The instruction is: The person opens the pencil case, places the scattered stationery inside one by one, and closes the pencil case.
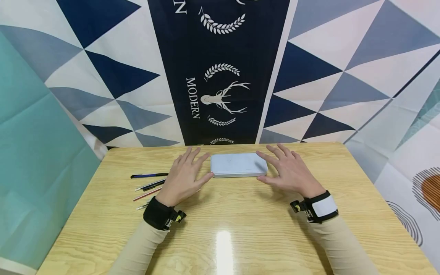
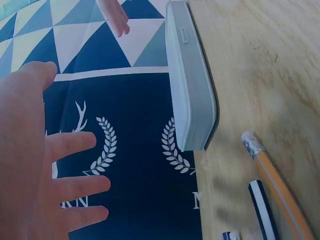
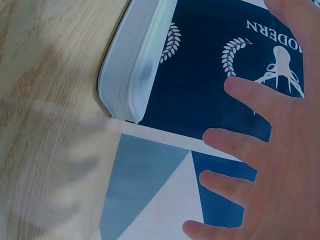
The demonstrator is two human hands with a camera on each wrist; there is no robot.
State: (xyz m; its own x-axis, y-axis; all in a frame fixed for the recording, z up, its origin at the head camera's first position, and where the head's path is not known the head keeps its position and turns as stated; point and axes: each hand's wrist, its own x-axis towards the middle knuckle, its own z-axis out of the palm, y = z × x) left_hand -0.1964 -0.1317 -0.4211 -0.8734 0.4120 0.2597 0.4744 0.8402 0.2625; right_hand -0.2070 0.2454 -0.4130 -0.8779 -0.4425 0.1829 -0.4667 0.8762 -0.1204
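A pale grey-blue pencil case [image 1: 237, 165] lies flat near the back edge of the table. In the left wrist view the case [image 2: 192, 75] shows a small tab on its side. My left hand [image 1: 187, 172] hovers by the left end of the case with its fingers spread. At the other end is my right hand [image 1: 290, 170], its fingers apart and holding nothing; the right wrist view shows a gap between that hand [image 3: 270, 145] and the case [image 3: 132, 65]. Beside my left hand lie a blue pen [image 1: 148, 175] and several pens and pencils, partly hidden under it.
The wooden table [image 1: 240, 214] ends at a patterned cloth [image 1: 220, 76] behind the case. A teal cloth [image 1: 41, 152] hangs on the left side. An orange pencil [image 2: 277, 185] with an eraser lies near the case in the left wrist view.
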